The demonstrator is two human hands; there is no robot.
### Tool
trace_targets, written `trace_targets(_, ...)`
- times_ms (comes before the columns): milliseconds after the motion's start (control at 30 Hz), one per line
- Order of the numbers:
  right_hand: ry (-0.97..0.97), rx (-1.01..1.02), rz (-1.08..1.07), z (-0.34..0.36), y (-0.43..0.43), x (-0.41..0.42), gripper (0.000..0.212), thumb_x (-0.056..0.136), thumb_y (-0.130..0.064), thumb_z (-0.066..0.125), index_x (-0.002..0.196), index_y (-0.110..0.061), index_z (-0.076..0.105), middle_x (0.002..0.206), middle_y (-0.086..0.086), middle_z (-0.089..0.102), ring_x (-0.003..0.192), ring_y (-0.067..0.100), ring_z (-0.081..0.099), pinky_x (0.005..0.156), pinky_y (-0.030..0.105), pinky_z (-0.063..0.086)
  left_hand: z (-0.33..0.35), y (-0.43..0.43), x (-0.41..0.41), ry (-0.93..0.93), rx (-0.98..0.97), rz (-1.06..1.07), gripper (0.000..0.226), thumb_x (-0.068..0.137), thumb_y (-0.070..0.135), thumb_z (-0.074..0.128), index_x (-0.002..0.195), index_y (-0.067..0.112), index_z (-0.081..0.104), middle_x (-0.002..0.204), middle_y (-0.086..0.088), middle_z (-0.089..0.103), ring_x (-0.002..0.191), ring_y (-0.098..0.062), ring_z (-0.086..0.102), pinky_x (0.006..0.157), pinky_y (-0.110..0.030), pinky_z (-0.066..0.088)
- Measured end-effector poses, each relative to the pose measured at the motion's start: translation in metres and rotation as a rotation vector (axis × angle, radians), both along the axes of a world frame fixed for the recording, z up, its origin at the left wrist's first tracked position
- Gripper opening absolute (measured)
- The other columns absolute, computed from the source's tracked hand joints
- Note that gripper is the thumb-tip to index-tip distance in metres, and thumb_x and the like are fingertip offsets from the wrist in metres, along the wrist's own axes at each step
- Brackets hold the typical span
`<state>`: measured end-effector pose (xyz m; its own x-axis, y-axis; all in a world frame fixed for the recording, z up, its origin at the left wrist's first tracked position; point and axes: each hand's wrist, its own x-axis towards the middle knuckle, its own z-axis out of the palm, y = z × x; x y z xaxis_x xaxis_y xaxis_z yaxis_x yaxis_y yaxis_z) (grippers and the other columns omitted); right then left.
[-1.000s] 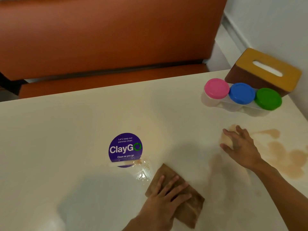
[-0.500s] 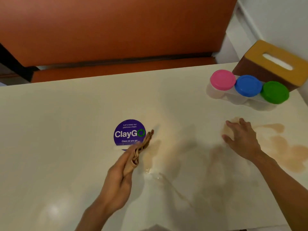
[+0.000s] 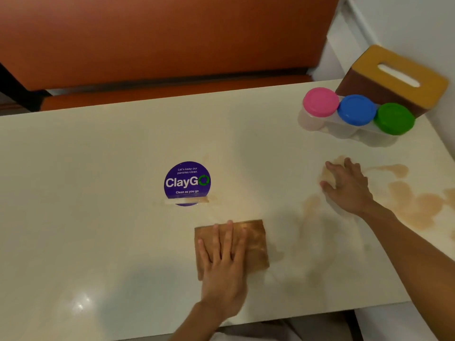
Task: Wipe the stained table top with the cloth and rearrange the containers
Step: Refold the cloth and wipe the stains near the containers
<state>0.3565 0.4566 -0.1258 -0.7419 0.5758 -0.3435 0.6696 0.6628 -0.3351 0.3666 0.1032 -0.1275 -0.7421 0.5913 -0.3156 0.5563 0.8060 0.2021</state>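
The cream table top (image 3: 98, 193) carries brown stains (image 3: 416, 205) toward its right edge. A row of three containers (image 3: 357, 112), lidded pink, blue and green, runs along the far right corner against a tissue box (image 3: 394, 77). The brown cloth (image 3: 253, 242), folded into a rectangle with its long axis toward the far edge, lies flat near the near edge. The left hand (image 3: 221, 262) presses it with straight fingers. The right hand (image 3: 344, 188), fingers spread and loosely bent, rests on the stain.
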Motion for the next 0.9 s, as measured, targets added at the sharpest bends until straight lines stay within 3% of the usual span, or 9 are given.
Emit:
trace_targets(267, -0.009, -0.109, 0.026, 0.002, -0.022, 0.015, 0.059, 0.090, -0.045, 0.060, 0.144, -0.033, 0.040, 0.161, 0.014, 0.011, 0.150, 0.026, 0.001, 0.119, 0.048, 0.014, 0.012, 0.027, 0.062, -0.254, -0.038, -0.201, 0.079, 0.065, 0.039, 0.036, 0.142, 0.025, 0.044, 0.154, -0.010, 0.034, 0.141, -0.038, 0.022, 0.104, -0.058, 0.016)
trace_targets(333, 0.111, -0.195, 0.016, 0.011, -0.041, 0.025, 0.049, 0.088, -0.043, 0.064, 0.135, -0.037, 0.051, 0.158, 0.008, 0.025, 0.149, 0.018, 0.013, 0.116, 0.036, 0.022, 0.028, 0.027, 0.059, -0.312, 0.038, -0.215, 0.071, 0.071, 0.041, 0.039, 0.142, 0.032, 0.042, 0.154, 0.007, 0.031, 0.143, -0.031, 0.026, 0.110, -0.052, 0.012)
trace_targets(400, 0.230, -0.312, -0.015, 0.029, -0.063, 0.031, 0.038, 0.085, -0.045, 0.067, 0.122, -0.039, 0.061, 0.144, -0.005, 0.047, 0.138, 0.012, 0.038, 0.108, 0.026, 0.030, 0.039, 0.023, 0.050, -0.364, 0.260, -0.170, 0.059, 0.089, 0.030, 0.041, 0.146, 0.038, 0.030, 0.154, 0.024, 0.017, 0.148, -0.016, 0.015, 0.119, -0.044, -0.001)
trace_targets(433, 0.264, -0.403, -0.037, 0.040, -0.074, 0.033, 0.037, 0.082, -0.051, 0.067, 0.117, -0.039, 0.065, 0.134, -0.011, 0.055, 0.129, 0.011, 0.048, 0.107, 0.028, 0.035, 0.045, 0.021, 0.042, -0.535, 0.369, -0.119, 0.055, 0.095, 0.025, 0.041, 0.146, 0.040, 0.029, 0.155, 0.023, 0.020, 0.147, -0.009, 0.014, 0.121, -0.040, -0.001)
trace_targets(533, 0.295, -0.830, -0.118, 0.071, -0.107, 0.041, 0.068, 0.064, -0.076, 0.066, 0.114, -0.030, 0.069, 0.118, -0.006, 0.069, 0.111, 0.015, 0.064, 0.106, 0.045, 0.044, 0.063, 0.012, 0.014, -0.849, 0.653, 0.099, 0.034, 0.098, 0.021, 0.045, 0.129, 0.034, 0.052, 0.128, 0.010, 0.058, 0.117, -0.005, 0.051, 0.109, -0.036, 0.037)
trace_targets(600, 0.278, -1.106, -0.122, 0.079, -0.127, 0.049, 0.082, 0.059, -0.081, 0.066, 0.116, -0.022, 0.069, 0.117, 0.003, 0.069, 0.109, 0.023, 0.066, 0.099, 0.047, 0.048, 0.077, 0.006, -0.007, -0.960, 0.788, 0.215, 0.026, 0.099, 0.025, 0.047, 0.123, 0.025, 0.058, 0.117, 0.009, 0.066, 0.109, -0.007, 0.059, 0.098, -0.029, 0.046)
trace_targets(700, 0.309, -1.354, -0.128, 0.085, -0.159, 0.053, 0.081, 0.054, -0.074, 0.074, 0.113, -0.020, 0.070, 0.114, 0.007, 0.069, 0.106, 0.026, 0.066, 0.090, 0.043, 0.051, 0.098, -0.001, -0.038, -1.129, 0.867, 0.392, 0.029, 0.096, 0.042, 0.052, 0.116, 0.024, 0.062, 0.106, 0.009, 0.073, 0.103, -0.013, 0.067, 0.086, -0.025, 0.054)
trace_targets(800, 0.355, -1.369, -0.078, 0.094, -0.180, 0.042, 0.083, 0.060, -0.059, 0.081, 0.126, -0.012, 0.061, 0.126, 0.011, 0.064, 0.118, 0.028, 0.060, 0.098, 0.043, 0.050, 0.106, -0.005, -0.062, -1.270, 0.976, 0.475, 0.042, 0.091, 0.038, 0.055, 0.126, 0.015, 0.058, 0.119, -0.004, 0.069, 0.113, -0.021, 0.064, 0.099, -0.040, 0.049)
trace_targets(900, 0.367, -1.381, -0.058, 0.113, -0.195, 0.025, 0.055, 0.076, -0.032, 0.081, 0.123, -0.011, 0.062, 0.121, 0.014, 0.067, 0.114, 0.031, 0.063, 0.091, 0.041, 0.054, 0.108, -0.006, -0.073, -1.307, 1.034, 0.446, 0.046, 0.092, 0.039, 0.058, 0.130, 0.014, 0.055, 0.126, -0.005, 0.065, 0.119, -0.022, 0.060, 0.106, -0.044, 0.043)
